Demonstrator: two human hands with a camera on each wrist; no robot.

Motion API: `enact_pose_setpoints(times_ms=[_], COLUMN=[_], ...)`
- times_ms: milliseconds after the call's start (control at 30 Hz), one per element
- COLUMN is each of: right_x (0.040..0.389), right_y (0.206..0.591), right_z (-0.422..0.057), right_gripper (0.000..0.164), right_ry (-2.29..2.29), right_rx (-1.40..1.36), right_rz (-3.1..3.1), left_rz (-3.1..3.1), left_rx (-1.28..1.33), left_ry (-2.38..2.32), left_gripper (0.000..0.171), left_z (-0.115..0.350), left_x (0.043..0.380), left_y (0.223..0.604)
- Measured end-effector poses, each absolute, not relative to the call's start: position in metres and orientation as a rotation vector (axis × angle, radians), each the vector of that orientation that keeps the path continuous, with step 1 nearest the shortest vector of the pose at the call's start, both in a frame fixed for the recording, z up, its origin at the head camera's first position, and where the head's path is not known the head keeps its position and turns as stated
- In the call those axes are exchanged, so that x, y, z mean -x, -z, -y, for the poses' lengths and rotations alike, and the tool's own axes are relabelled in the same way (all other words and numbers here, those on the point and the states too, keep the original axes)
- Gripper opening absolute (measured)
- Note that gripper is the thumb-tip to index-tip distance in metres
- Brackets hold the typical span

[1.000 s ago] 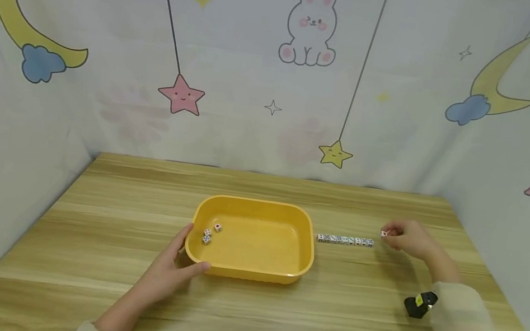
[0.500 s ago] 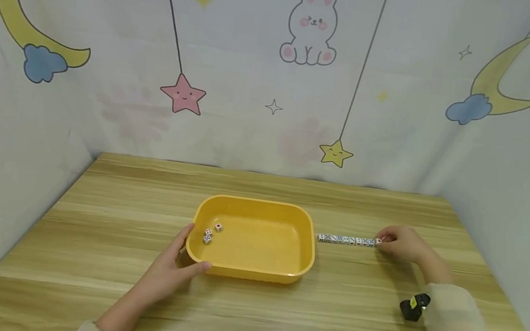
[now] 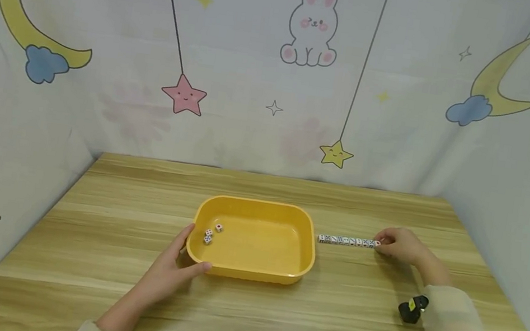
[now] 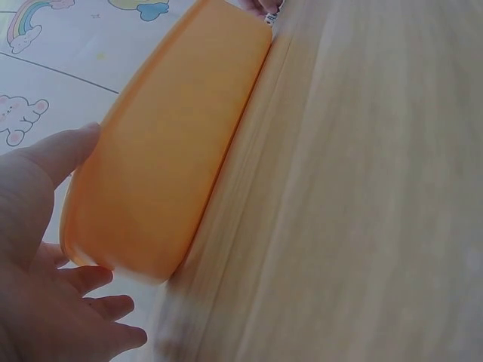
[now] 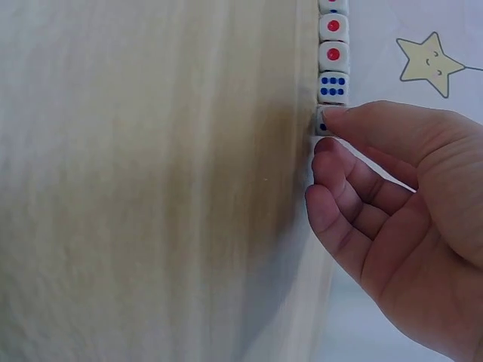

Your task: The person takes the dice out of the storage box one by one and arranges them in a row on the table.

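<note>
A yellow plastic tray [image 3: 249,274] stands mid-table, with a few white dice [image 3: 207,239] at the left end of its floor. My left hand [image 3: 167,272] holds the tray's near left corner, thumb at the front rim and fingers along the left side. To the right of the tray runs a straight row of white dice [image 3: 346,241] set face to face, with red and blue pips. At the row's right end, my right hand [image 3: 402,246] pinches the last die [image 5: 322,121] between thumb and fingertips, up against its neighbour. Much of that die is covered by the thumb.
A small black device [image 3: 411,310] with a yellow mark sits by the right wrist and sleeve. The wood-grain table [image 3: 273,325] is bounded at the back and sides by a pale curtain [image 3: 227,143] printed with stars, moons and a rabbit.
My right hand has come down and slightly left, bringing its die from above the table to the right end of the row. The left hand and tray stay in place.
</note>
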State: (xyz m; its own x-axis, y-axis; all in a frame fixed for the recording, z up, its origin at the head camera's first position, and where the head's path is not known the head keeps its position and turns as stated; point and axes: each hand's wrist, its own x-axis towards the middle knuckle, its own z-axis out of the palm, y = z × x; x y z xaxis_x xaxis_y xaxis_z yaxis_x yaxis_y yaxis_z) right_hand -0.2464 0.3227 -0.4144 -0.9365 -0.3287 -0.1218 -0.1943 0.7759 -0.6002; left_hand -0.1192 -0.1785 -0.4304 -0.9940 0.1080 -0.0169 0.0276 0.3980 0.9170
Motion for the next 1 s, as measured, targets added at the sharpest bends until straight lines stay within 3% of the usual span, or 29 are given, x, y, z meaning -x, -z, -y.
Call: enact_pose_setpoints(times_ms=[267,467,1000], right_x=[0.243,0.245,0.251], right_y=[0.386,0.355,0.327], right_z=[-0.32,-0.3,-0.143], right_gripper=[0.043,0.045,0.038], right_ry=[0.951,1.004,1.303], right_rx=[0.41,0.433,0.784], right_rz=[-2.75,-2.79,-2.373], left_rz=[-2.575,-2.577,-2.583], left_rx=[-0.115,-0.114,-0.099], left_ry=[-1.664,-1.66,-1.646], left_gripper=[0.096,0.097,0.097], left_z=[0.177,0.177,0.177], left_x=[0.119,0.119,0.121], left_y=[0.431,0.43,0.432])
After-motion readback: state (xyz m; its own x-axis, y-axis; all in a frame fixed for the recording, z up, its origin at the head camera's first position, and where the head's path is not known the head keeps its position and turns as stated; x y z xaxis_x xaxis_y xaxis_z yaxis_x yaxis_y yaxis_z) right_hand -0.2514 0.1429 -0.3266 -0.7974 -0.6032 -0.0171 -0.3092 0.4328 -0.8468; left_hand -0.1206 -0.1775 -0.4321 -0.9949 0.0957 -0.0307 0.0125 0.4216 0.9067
